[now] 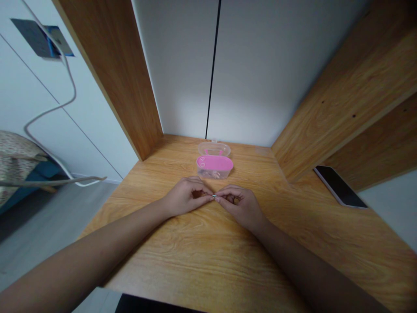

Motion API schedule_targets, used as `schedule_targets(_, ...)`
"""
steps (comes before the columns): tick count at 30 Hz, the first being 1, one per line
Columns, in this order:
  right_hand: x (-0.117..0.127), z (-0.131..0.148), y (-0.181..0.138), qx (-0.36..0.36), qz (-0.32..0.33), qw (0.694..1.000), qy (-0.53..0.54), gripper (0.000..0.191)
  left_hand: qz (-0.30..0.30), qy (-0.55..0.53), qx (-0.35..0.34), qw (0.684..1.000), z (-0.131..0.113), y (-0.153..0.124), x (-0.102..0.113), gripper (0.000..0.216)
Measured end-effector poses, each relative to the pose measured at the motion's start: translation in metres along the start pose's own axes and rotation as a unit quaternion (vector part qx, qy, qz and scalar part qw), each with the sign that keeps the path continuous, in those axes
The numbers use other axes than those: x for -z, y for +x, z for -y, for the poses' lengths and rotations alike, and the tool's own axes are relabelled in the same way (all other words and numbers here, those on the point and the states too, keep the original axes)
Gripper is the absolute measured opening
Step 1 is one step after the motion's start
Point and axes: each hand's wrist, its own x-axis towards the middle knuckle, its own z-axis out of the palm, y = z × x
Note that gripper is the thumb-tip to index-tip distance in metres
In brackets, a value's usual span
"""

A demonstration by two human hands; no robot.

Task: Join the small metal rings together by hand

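My left hand and my right hand rest on the wooden desk, fingertips meeting at the middle. Both pinch a tiny silvery object between thumb and forefinger; it is too small to name. Just beyond the hands stands a small clear plastic box with a pink insert, its clear lid folded back and open. Small pale items lie inside the box.
A dark phone lies face up at the desk's right side. Wooden side panels close in left and right, a white wall behind. A white cable hangs at the left, over grey floor.
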Motion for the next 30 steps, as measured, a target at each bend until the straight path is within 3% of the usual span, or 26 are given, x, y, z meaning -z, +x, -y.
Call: schedule_targets(30,-0.0007,0.0035,-0.0012,-0.041,0.015,0.999,-0.019,0.015,0.001,0.000,0.017,1.000,-0.0028,-0.0006,0.0005,0.017)
